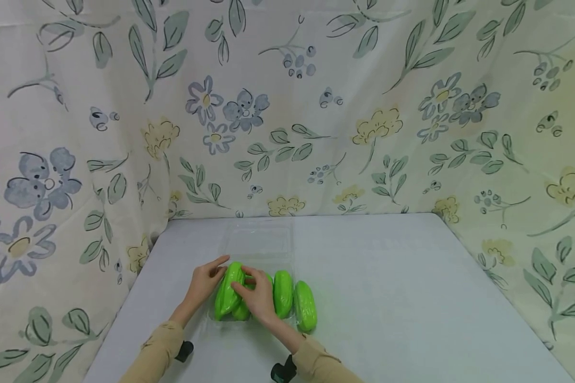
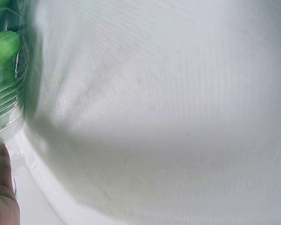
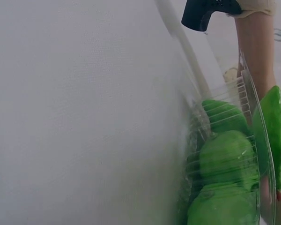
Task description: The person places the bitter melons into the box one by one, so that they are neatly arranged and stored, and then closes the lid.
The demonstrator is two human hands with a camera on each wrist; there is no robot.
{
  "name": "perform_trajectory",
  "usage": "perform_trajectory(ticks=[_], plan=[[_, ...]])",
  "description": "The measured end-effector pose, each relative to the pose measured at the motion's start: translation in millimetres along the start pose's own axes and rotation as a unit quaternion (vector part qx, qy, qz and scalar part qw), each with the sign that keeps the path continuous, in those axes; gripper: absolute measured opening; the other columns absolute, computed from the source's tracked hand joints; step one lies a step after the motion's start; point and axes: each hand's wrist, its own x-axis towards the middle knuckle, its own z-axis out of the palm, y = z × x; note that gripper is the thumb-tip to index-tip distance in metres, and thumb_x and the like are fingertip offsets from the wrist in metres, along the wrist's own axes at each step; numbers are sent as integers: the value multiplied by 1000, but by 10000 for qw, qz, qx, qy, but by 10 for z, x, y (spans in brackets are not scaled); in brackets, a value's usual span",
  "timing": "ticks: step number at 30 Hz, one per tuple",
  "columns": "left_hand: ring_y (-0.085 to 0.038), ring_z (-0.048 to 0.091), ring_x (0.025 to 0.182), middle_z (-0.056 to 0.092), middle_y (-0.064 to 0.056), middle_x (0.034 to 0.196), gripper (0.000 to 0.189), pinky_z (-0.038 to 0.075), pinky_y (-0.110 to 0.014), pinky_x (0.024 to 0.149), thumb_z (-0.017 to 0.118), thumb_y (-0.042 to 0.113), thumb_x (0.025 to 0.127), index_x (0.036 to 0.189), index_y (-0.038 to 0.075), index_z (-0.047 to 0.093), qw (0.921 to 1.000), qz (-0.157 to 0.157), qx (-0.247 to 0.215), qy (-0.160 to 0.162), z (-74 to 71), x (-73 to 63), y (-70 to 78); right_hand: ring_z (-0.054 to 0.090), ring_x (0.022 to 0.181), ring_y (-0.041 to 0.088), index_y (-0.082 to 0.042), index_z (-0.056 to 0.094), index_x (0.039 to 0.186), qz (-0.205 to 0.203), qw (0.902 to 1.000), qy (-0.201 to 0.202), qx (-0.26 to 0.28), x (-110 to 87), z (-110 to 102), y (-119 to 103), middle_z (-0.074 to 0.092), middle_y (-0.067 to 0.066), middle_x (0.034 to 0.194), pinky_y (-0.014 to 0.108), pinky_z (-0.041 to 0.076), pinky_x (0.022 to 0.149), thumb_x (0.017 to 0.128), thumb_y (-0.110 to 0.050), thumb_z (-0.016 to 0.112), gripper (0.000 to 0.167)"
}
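Observation:
A clear plastic clamshell box [image 1: 289, 321] holds several bright green, ridged, cucumber-shaped vegetables, one of them a vegetable on the right side [image 1: 282, 293]. On top of the others at the left, a tilted green vegetable [image 1: 228, 292] rises above the rim, as the right wrist view also shows. My right hand [image 1: 260, 298] pinches its right side between thumb and fingers. At its upper left is my left hand [image 1: 206, 280], forefinger extended. In the left wrist view, straight fingers [image 2: 3, 171] of the left hand reach the box's ribbed wall [image 2: 7, 105].
Another green vegetable [image 1: 306, 306] lies on the white table [image 1: 388, 298], just right of the box. The box's transparent lid [image 1: 259, 239] is folded back behind it. A flowered curtain [image 1: 287, 106] hangs along the table's far edge. Dark wrist cameras sit by both sleeves.

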Motion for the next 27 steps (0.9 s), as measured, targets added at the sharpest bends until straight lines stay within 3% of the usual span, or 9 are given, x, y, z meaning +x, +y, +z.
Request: perform_trajectory(ticks=[5, 11, 14, 20, 27], plan=[[-6, 58, 69, 70, -15, 109, 32, 44, -20, 60, 62, 5, 90, 122, 8, 65, 10000, 72, -5, -14, 3, -3, -10, 63, 97, 35, -1, 61, 122, 57, 10000, 19, 79, -16, -18, 14, 60, 21, 117, 19, 53, 74, 85, -20, 72, 43], [-4, 46, 59, 71, -12, 82, 32, 39, -20, 55, 62, 6, 91, 123, 8, 64, 10000, 66, -16, -13, -1, 4, -12, 61, 99, 38, 0, 60, 123, 80, 9998, -4, 168, -21, -51, -7, 59, 21, 118, 23, 53, 76, 85, -20, 71, 45], [-5, 46, 58, 69, -11, 77, 33, 39, -20, 54, 62, 6, 91, 123, 8, 64, 10000, 27, -27, -17, -4, 4, -7, 60, 100, 38, 0, 58, 125, 14, 9998, -122, 166, -20, -89, -29, 58, 22, 119, 26, 54, 77, 86, -20, 70, 45], [-5, 48, 60, 72, -12, 91, 33, 41, -20, 56, 61, 6, 91, 124, 8, 64, 9999, -60, -18, -79, 0, -2, -7, 58, 104, 36, -3, 57, 128, -196, 9968, -722, -266, 25, -254, -46, 58, 19, 124, 33, 53, 80, 89, -22, 67, 45], [-4, 44, 57, 71, -11, 87, 32, 40, -20, 55, 62, 5, 91, 123, 7, 64, 10000, 0, -72, -23, -2, -1, -16, 59, 106, 39, -7, 57, 129, -323, 9932, -1057, -372, 118, -466, -78, 58, 17, 127, 34, 53, 83, 89, -23, 68, 45]])
